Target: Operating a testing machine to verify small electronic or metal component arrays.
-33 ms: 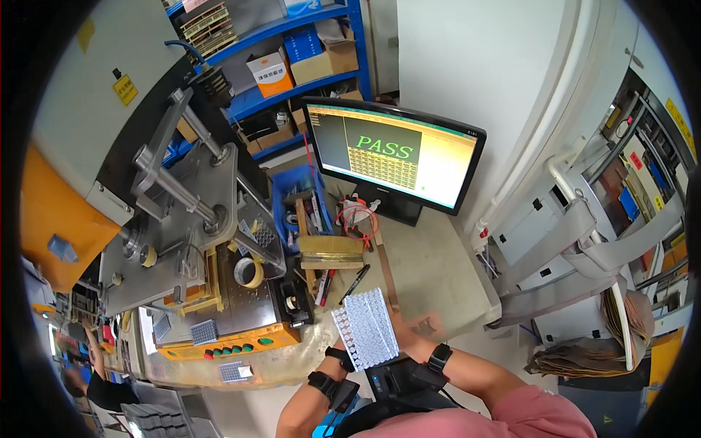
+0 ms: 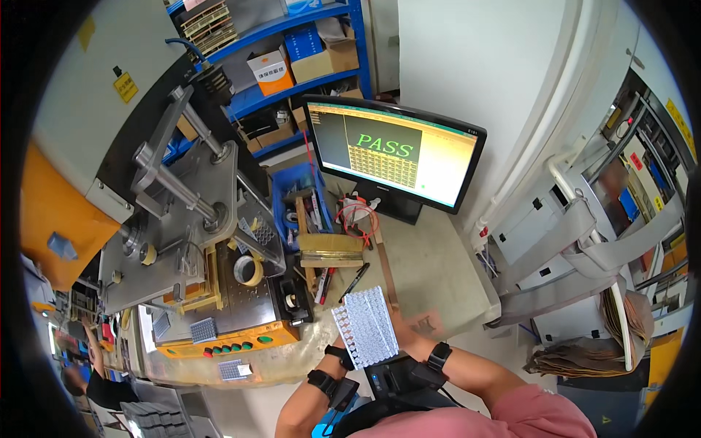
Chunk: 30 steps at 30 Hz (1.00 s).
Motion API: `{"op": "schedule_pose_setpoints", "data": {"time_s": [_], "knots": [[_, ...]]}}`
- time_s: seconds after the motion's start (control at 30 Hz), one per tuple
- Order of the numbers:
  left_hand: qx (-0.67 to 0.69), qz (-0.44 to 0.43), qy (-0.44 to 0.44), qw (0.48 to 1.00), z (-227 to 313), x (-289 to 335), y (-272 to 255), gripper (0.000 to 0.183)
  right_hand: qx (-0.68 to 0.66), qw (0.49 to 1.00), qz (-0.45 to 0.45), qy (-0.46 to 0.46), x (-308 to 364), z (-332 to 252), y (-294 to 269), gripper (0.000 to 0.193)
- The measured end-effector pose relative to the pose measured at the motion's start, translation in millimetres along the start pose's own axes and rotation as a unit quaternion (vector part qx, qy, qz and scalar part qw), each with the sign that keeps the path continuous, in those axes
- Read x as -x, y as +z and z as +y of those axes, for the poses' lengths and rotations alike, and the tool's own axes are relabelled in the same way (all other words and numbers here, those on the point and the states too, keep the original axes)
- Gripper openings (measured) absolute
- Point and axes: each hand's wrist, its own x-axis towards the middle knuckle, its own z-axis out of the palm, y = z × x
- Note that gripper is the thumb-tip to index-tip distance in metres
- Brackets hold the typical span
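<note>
Between my two hands I hold up pale grey circuit board panels [image 2: 366, 328], patterned all over with small repeated shapes and rows of holes along the left side. They overlap like a small stack; I cannot tell how many there are. My left hand [image 2: 339, 342] grips the left edge, its fingers mostly hidden behind the panels. At the right edge is my right hand [image 2: 410, 342], closed on the same panels with its fingertips out of sight. Black straps with small devices sit on both wrists. Just beyond the panels lies a black pen [image 2: 355, 283].
A press fixture [image 2: 197, 197] with metal posts stands at left, its orange front panel [image 2: 241, 343] carrying buttons. Similar small panels [image 2: 204, 331] lie on it. A monitor [image 2: 394, 153] stands behind the bench [image 2: 438, 270], beside a blue bin [image 2: 292, 179] of tools. A tape roll [image 2: 249, 271] sits near the press.
</note>
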Motion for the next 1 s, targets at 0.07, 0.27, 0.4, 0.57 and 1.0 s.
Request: {"op": "schedule_pose_setpoints", "data": {"time_s": [0.07, 0.27, 0.4, 0.57, 1.0], "knots": [[0.006, 0.003, 0.004, 1.0, 0.4, 2.7, 0.0, 0.075, -0.027, 0.999, -0.012, 0.016, 1.6, -1.9, 3.7, 0.062], [0.018, 0.004, 0.009, 1.0, 0.4, 2.1, 2.9, 0.076, 0.261, 0.961, 0.094, -0.02, -5.8, -17.4, 0.6, 0.059], [0.03, 0.013, 0.017, 0.999, -2.0, 3.8, -2.4, 0.076, 0.079, 0.997, 0.012, -0.017, 3.5, -7.4, 7.4, 0.061], [0.041, 0.02, 0.027, 0.999, -0.7, 6.0, -3.2, 0.077, 0.264, 0.963, -0.033, -0.035, -5.7, -3.3, -22.6, 0.061], [-0.076, 0.099, 0.255, 0.959, 51.9, 101.5, 82.5, 0.085, 0.31, 0.933, -0.091, -0.158, 128.1, -124.3, 101.5, 0.086]]}}
